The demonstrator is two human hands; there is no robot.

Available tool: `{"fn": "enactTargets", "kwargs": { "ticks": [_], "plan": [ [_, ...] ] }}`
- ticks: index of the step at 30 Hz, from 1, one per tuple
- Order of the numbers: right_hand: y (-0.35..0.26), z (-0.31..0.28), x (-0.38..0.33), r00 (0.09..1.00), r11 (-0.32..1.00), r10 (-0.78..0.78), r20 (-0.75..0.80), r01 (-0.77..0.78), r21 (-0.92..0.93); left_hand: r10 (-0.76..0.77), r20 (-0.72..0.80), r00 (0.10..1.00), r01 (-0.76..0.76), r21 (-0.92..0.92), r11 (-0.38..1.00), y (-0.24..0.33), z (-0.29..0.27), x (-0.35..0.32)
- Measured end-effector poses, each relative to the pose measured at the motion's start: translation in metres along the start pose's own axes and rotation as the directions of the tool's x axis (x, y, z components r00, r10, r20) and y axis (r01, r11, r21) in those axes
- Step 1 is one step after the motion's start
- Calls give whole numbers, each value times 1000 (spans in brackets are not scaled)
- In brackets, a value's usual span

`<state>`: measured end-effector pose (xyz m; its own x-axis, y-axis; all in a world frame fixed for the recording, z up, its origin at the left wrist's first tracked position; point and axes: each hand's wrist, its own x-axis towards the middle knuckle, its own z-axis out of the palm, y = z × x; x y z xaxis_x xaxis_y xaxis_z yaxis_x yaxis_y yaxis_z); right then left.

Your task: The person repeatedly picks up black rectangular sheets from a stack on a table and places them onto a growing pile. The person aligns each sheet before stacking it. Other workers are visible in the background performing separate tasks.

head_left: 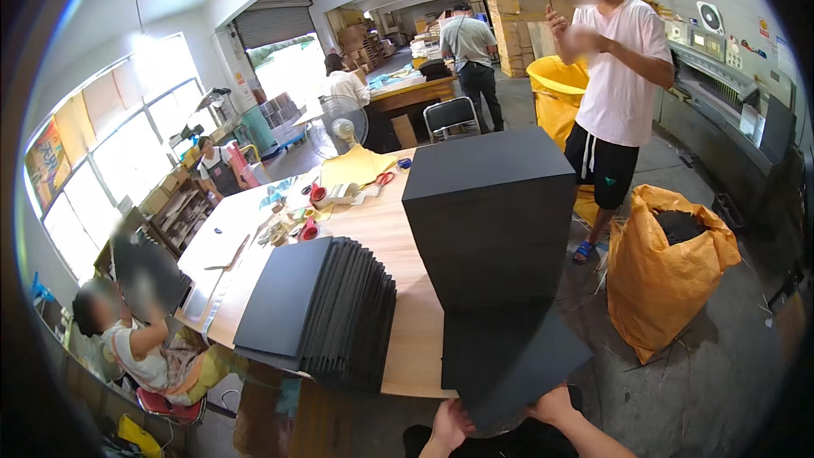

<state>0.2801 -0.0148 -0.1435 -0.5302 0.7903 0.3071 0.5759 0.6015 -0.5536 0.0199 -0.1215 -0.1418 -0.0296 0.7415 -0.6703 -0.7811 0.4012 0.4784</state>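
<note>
A dark sheet (519,366), black and stiff-looking, is held at the table's near edge with one corner pointing toward me. My left hand (451,426) grips its left lower edge, fingers curled. On the other side my right hand (553,405) pinches its right lower edge, the fingers partly under the sheet. Just beyond, a tall block-like stack of black sheets (487,220) rises from the wooden table (405,322). To the left of it leans a row of black panels (339,314), packed in overlapping layers, with one broad face (284,297) showing.
Tape rolls (317,193), red-handled scissors (384,179) and yellow paper (360,166) lie at the table's far side. An orange sack (670,276) stands on the floor at right, near a standing person (623,68). Another person (140,343) sits at the left with dark panels.
</note>
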Motion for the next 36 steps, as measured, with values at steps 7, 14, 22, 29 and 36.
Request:
{"fn": "enactTargets", "kwargs": {
  "ticks": [7, 14, 22, 29, 36],
  "plan": [
    [-8, -4, 10, 996, 992, -35, 82, 44, -114, 335, 83, 939, -335, 450, 828, 44, 22, -48],
    [-29, -16, 13, 996, 958, -88, -19, 79, -276, 864, -69, 499, -801, 343, 490, 188, -9, -231],
    [-24, -10, 12, 992, 954, -123, -34, 109, -281, 877, -171, 448, -852, 217, 477, 290, -69, -217],
    [-22, -14, 12, 993, 968, -112, -48, 98, -232, 790, -232, 567, -748, 256, 612, 294, -53, -223],
    [-16, -28, 3, 984, 999, 40, -176, -35, 27, 755, -234, 612, -503, 622, 600, 299, -91, -249]
  ]
}}
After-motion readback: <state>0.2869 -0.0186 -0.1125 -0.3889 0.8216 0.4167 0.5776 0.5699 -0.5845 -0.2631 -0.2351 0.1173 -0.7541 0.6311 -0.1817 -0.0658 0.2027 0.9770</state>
